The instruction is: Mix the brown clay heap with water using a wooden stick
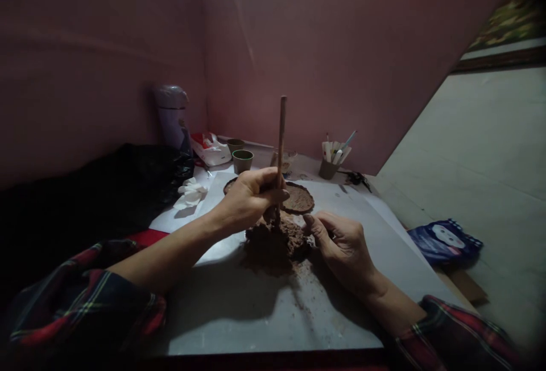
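Note:
My left hand point(258, 196) grips a thin brown stick point(281, 137), which stands almost upright. The stick's lower end meets a crumbly brown lump of what looks like clay or soil point(279, 241) on the white table. My right hand point(341, 243) is closed in a pinch close to the lump's right edge; whatever its fingertips hold is too small to make out. Behind the lump lies a round brown disc with a raised rim point(298, 198). Part of a similar round rim point(229, 185) shows behind my left hand.
Two small cups point(243, 163) point(235, 145), a cup of markers point(329, 167), a tissue pack point(211, 149), crumpled tissue point(190, 193) and a purple bottle point(173, 118) stand or lie farther back. A black plastic bag point(128, 189) covers the left. Brown crumbs dot the table point(222, 320).

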The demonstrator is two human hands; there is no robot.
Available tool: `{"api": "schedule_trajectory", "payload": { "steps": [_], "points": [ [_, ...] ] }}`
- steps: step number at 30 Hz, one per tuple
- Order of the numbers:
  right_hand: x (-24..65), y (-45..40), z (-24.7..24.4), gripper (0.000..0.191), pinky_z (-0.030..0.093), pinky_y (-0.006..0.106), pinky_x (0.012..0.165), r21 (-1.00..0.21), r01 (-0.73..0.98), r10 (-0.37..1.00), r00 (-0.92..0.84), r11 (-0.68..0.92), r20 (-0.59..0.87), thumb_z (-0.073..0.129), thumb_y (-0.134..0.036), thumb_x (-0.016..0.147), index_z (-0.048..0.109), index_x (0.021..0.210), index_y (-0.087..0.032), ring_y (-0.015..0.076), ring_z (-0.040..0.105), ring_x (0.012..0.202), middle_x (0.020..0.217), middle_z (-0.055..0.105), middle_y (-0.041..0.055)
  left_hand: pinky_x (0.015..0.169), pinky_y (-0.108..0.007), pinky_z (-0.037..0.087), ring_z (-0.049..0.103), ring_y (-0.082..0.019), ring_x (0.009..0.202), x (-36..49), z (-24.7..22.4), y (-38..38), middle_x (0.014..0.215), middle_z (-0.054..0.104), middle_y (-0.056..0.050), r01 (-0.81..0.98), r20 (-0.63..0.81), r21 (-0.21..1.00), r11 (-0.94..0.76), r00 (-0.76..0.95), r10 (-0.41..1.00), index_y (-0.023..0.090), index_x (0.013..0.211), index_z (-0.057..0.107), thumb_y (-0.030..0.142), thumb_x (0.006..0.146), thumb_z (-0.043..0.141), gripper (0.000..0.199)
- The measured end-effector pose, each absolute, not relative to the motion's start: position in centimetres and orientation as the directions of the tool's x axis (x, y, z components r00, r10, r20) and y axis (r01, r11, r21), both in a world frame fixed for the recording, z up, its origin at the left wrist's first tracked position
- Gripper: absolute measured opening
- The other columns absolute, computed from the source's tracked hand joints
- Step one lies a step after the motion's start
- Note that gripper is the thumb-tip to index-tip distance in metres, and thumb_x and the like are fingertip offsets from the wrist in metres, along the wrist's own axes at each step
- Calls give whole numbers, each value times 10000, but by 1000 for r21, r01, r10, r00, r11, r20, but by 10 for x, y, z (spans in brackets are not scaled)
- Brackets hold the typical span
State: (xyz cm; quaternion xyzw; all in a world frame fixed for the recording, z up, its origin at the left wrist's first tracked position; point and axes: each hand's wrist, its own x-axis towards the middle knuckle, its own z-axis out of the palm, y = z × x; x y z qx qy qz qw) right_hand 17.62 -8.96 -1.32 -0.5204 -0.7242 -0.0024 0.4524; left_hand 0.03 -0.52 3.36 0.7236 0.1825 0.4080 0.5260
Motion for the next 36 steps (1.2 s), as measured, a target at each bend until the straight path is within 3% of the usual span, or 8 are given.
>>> {"api": "schedule_trajectory", "payload": {
  "steps": [4, 10, 15, 24, 30, 36],
  "points": [
    [175, -89, -12, 321, 372, 248, 546, -471, 752, 746, -42, 461, 664, 493, -253, 915, 610, 636, -146, 119, 506, 531, 576, 564, 15, 469, -190, 435, 529, -77, 507, 5, 31, -14, 584, 528, 28, -162, 457, 876, -455, 582, 672, 145, 676, 506, 175, 747, 608, 128],
    [175, -90, -12, 320, 380, 253, 534, -476, 762, 747, -16, 439, 664, 490, -268, 915, 619, 643, -158, 125, 518, 535, 581, 580, 14, 473, -203, 450, 530, -80, 487, 10, 34, -17, 572, 521, 34, -207, 424, 900, -383, 613, 666, 154, 684, 507, 218, 750, 640, 161],
    [175, -90, -11, 342, 373, 255, 511, -458, 773, 740, -22, 439, 673, 479, -266, 918, 589, 609, -167, 119, 486, 515, 556, 547, 4, 481, -230, 490, 553, -101, 490, 1, 47, -17, 591, 555, 24, -288, 468, 884, -369, 516, 717, 166, 719, 515, 251, 719, 685, 190],
    [176, -90, -13, 336, 383, 252, 531, -454, 768, 736, -32, 451, 677, 485, -271, 919, 605, 625, -160, 118, 502, 519, 561, 557, 7, 448, -191, 415, 514, -76, 462, -3, 35, 0, 559, 530, 36, -33, 367, 894, -447, 626, 688, 156, 696, 512, 194, 760, 616, 127],
    [175, -90, -13, 327, 390, 250, 533, -459, 768, 745, -36, 447, 666, 488, -269, 919, 611, 637, -160, 122, 513, 528, 571, 573, 12, 445, -197, 421, 498, -74, 444, 2, 32, -4, 550, 504, 43, -99, 342, 927, -361, 617, 709, 163, 701, 483, 180, 757, 583, 116],
    [176, -89, -14, 334, 382, 246, 513, -470, 777, 746, 1, 419, 666, 495, -280, 917, 619, 631, -161, 118, 509, 509, 553, 566, 5, 451, -191, 408, 497, -69, 473, 8, 26, -11, 589, 525, 33, -111, 387, 904, -412, 621, 682, 163, 694, 499, 177, 753, 584, 105]
  ]
}}
